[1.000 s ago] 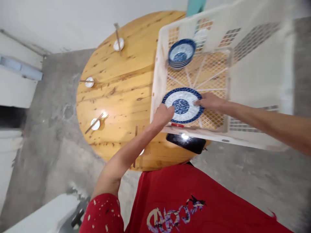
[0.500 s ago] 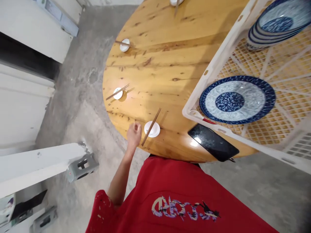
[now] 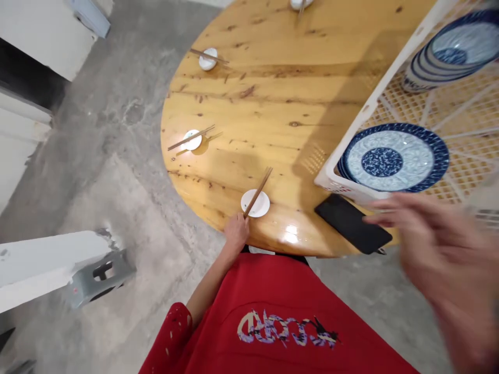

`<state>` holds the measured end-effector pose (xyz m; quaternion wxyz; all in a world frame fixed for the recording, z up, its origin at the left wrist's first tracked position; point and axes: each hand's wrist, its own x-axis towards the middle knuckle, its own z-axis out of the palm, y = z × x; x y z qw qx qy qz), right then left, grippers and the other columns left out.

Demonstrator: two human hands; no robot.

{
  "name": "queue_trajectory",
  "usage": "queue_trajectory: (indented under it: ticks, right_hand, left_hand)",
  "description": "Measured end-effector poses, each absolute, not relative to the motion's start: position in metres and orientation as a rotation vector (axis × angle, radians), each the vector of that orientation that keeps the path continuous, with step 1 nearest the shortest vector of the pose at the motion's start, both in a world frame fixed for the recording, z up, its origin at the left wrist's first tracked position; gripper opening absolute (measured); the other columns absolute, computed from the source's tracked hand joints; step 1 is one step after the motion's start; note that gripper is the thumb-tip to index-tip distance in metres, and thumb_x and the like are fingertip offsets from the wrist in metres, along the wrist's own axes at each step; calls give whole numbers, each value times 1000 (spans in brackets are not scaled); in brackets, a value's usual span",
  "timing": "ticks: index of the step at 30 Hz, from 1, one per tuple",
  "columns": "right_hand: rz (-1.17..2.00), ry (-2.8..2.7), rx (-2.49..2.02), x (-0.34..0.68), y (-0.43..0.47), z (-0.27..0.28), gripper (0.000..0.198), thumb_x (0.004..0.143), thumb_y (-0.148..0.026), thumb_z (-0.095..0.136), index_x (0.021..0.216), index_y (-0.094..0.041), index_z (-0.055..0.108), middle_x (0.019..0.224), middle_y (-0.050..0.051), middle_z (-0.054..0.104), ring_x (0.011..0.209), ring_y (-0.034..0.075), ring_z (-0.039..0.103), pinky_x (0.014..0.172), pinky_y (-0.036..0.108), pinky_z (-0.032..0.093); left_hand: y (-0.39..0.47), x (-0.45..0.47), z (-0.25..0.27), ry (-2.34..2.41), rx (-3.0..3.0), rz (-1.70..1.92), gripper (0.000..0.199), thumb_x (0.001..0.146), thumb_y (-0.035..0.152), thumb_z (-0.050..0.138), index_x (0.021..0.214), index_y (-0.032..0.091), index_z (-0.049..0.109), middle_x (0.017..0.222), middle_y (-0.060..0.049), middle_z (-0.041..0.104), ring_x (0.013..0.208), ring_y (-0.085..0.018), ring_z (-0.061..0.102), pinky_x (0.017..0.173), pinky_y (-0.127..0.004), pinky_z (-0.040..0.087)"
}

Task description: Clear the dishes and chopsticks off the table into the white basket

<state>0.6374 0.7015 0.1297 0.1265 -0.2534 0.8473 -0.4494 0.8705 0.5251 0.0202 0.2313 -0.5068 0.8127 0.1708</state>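
Observation:
My left hand (image 3: 236,232) is at the near edge of the round wooden table, its fingers closed around the lower end of a pair of chopsticks (image 3: 259,191). Those chopsticks slant across a small white dish (image 3: 260,205). On the right, my right hand (image 3: 432,234) is smeared by motion, its fingers overlapping the near rim of a white plastic crate (image 3: 351,193). Whether they grip the rim, I cannot tell. Inside the crate are blue-and-white plates (image 3: 395,158) and a tilted stack of blue-and-white bowls (image 3: 448,57). A black phone (image 3: 353,223) lies below the crate's corner.
Around the rim of the wooden table (image 3: 249,119) are other small white dishes with chopsticks across them: one dish (image 3: 192,140) at the left, one dish (image 3: 208,59) farther up, one dish (image 3: 300,4) at the top. A grey stool (image 3: 99,278) stands on the floor beside a white post.
My left hand has come to the chopsticks' lower end. My right hand has entered from the right. The crate's near outer wall now shows. The view has shifted slightly.

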Motion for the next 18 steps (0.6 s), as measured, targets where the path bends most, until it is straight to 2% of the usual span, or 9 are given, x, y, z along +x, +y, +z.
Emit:
queue_trajectory:
  ticks: [2,5,10,14,18]
  right_hand:
    - [-1238,2287,-702,670,676,115,41,87,-63,60,97,-26,72,81,8,75,69,26,72,63,37,55]
    - [-1135,2175,-604,723,632,79,45,71,-69,69,82,-25,71,78,10,76,70,29,72,66,39,54]
    - [-1372,1946,-397,793,586,41,49,69,-70,74,80,-23,70,79,8,75,73,25,71,69,35,55]
    - [-1460,1831,-182,825,574,43,56,67,-72,79,82,-19,72,81,8,75,72,23,70,65,32,56]
    - [-1545,1716,-84,841,562,47,54,65,-67,83,86,-18,74,81,7,76,74,22,71,74,34,59]
  left_hand:
    - [521,874,22,2216,-1337,590,32,108,36,38,117,15,61,108,-15,73,102,-28,72,81,-34,52]
    - [520,890,25,2318,-1189,765,34,107,39,39,119,16,61,103,-15,75,97,-29,74,79,-35,52]
    - [513,930,28,2468,-986,922,31,106,40,42,118,18,59,98,-14,76,95,-30,75,79,-37,55]
    - [502,954,33,2513,-973,956,30,106,37,39,119,18,59,101,-13,77,101,-28,75,82,-34,55]
    - [500,958,39,2586,-932,1008,36,106,38,39,129,17,57,109,-14,77,101,-29,75,81,-37,57]
